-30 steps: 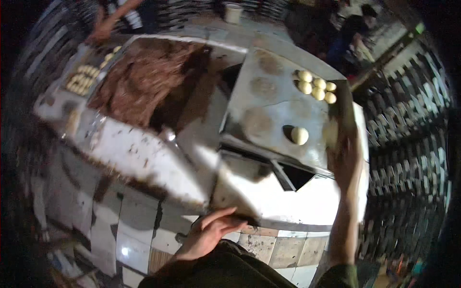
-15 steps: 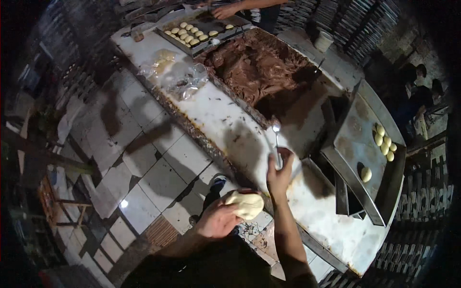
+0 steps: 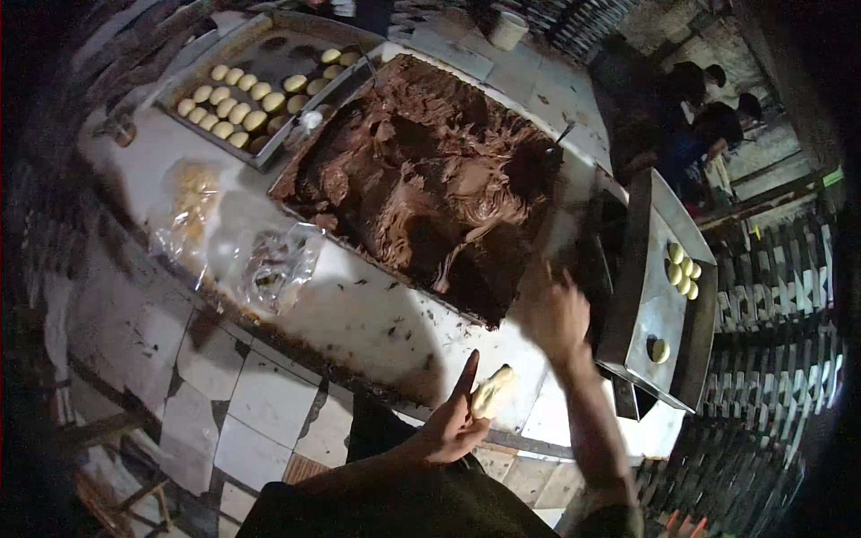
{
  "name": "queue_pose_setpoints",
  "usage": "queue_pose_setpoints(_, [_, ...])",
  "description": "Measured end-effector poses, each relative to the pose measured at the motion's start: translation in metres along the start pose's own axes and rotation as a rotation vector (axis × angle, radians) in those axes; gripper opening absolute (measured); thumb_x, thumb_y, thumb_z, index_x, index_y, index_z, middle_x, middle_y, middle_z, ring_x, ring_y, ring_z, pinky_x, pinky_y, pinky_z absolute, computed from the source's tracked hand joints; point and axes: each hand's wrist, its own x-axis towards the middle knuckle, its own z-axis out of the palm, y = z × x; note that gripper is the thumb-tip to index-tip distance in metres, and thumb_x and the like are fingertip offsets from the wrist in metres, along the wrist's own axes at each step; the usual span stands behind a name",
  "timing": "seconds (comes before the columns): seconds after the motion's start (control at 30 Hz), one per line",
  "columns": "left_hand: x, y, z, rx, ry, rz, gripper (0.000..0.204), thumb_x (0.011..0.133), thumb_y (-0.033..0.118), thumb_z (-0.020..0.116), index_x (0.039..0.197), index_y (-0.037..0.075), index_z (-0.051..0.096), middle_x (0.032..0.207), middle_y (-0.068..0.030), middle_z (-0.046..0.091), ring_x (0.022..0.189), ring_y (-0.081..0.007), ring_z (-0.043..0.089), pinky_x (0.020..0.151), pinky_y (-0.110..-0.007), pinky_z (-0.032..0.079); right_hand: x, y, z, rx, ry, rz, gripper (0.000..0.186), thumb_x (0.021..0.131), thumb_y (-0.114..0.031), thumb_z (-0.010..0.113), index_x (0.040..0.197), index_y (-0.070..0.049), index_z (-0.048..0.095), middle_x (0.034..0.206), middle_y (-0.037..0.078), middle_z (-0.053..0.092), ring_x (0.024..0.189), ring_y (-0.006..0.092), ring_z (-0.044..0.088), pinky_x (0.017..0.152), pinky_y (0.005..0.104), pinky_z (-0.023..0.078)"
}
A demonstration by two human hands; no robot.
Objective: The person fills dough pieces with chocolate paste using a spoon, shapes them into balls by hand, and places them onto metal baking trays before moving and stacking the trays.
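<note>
1. One dough piece [image 3: 492, 392] is pinched in the left hand [image 3: 451, 432], over the near edge of the counter [image 3: 354, 294]
2. Right hand [image 3: 566, 316] is blurred beside the brown paste [image 3: 430, 170]; cannot tell whether it grips anything
3. Squeezing hard might tear the dough piece; a slack grip might drop it
4. Knocking the tray [image 3: 653, 314] could roll its lone ball [image 3: 661, 351]

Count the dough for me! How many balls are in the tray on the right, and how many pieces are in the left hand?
Dough balls in the right tray: 7
Dough piece in the left hand: 1
Total: 8
</note>
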Motion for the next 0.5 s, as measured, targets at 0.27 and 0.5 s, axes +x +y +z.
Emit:
queue_pose_setpoints(0.27, [0.013,0.013,-0.046,-0.004,0.286,0.166,0.043,0.089,0.014,0.048,0.126,-0.005,0.037,0.123,-0.0154,0.049,0.117,-0.0229,0.045,0.102,-0.035,0.034,0.031,-0.004,-0.023,-0.073,-0.160,-0.462,0.012,0.082,-0.009,0.051,0.091,-0.006,0.060,0.080,0.016,0.063,0.070,0.0259,0.064,0.059,0.0353,0.051])
queue_pose_setpoints(0.5, [0.018,0.088,-0.068,-1.272,0.284,0.194,0.033,0.087,0.017,0.043,0.111,-0.004,0.051,0.103,-0.0146,0.058,0.099,-0.0235,0.053,0.092,-0.035,0.042,-0.064,-0.044,0.014,0.692,-0.019,-0.367,0.041,0.071,0.004,0.060,0.111,-0.006,0.060,0.081,0.013,0.056,0.072,0.0252,0.057,0.061,0.0318,0.047])
